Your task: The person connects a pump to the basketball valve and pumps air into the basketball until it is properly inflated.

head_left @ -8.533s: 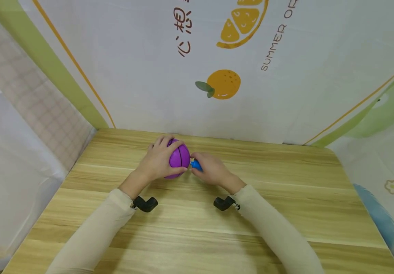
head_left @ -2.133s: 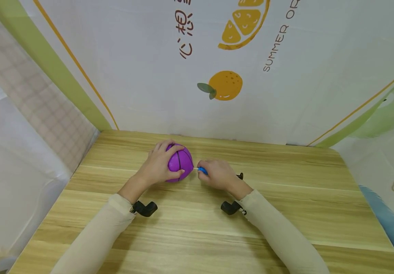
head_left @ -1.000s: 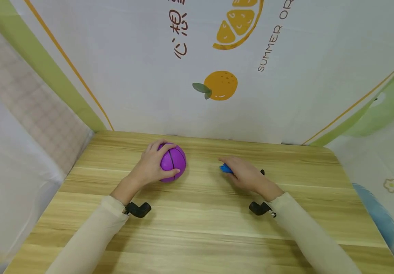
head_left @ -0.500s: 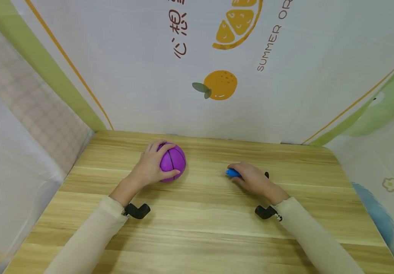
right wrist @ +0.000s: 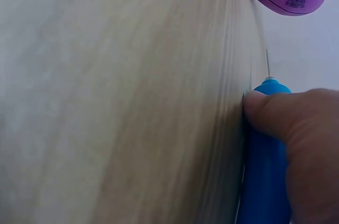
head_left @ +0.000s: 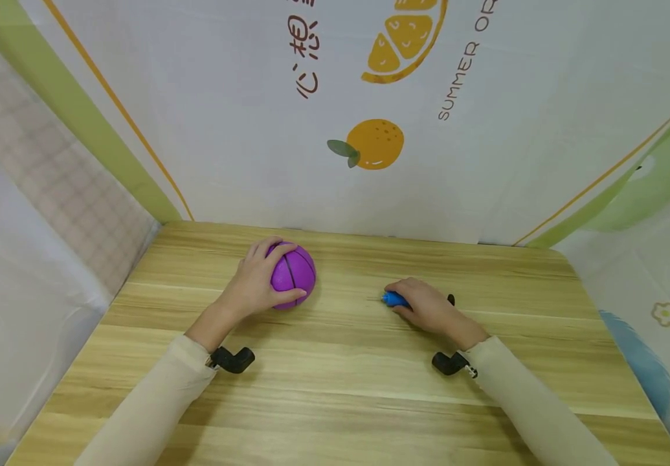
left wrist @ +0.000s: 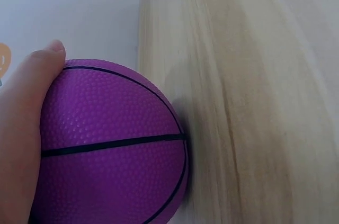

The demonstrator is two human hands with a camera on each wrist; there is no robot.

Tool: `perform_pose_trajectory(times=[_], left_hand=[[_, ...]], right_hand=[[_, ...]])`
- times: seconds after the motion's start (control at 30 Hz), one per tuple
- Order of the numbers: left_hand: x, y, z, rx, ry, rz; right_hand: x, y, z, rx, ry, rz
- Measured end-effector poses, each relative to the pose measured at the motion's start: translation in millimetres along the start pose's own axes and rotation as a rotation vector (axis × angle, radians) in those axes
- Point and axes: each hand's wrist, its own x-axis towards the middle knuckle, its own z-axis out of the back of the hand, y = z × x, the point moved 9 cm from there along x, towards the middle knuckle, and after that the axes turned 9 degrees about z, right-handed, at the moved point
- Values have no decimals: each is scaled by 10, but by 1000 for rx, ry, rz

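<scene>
My left hand [head_left: 251, 277] holds a purple basketball [head_left: 300, 272] with black seams, fingers spread over its far side and thumb on its near side. The left wrist view shows the ball [left wrist: 111, 123] close up, resting on the table. To the right, my right hand [head_left: 428, 305] grips a small blue ball pump [head_left: 395, 299] low over the table. In the right wrist view the thumb [right wrist: 265, 108] lies along the blue pump body [right wrist: 263, 176], and a thin metal needle [right wrist: 268, 63] sticks out of its tip toward the ball. Needle and ball are apart.
A wood-grain table [head_left: 335, 375] lies beneath both hands. A white curtain [head_left: 241, 142] with orange prints hangs behind its far edge. Black camera mounts [head_left: 234, 360] sit at the wrists. A small dark piece [head_left: 450, 299] shows behind my right hand.
About two seconds ago the pump's needle was at the ball's right side. My right hand has drawn the pump away to the right. The ball has shifted slightly left, still in my left hand.
</scene>
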Motion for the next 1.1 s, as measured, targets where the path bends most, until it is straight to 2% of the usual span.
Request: perform_pose_trajectory(times=[0.57, 1.1], left_hand=[[-23, -18, 62, 36, -16, 12], [-44, -23, 68, 41, -27, -4]], right_hand=[[-15, -5, 4, 3, 8, -26], [-78, -11, 48, -8, 13, -28]])
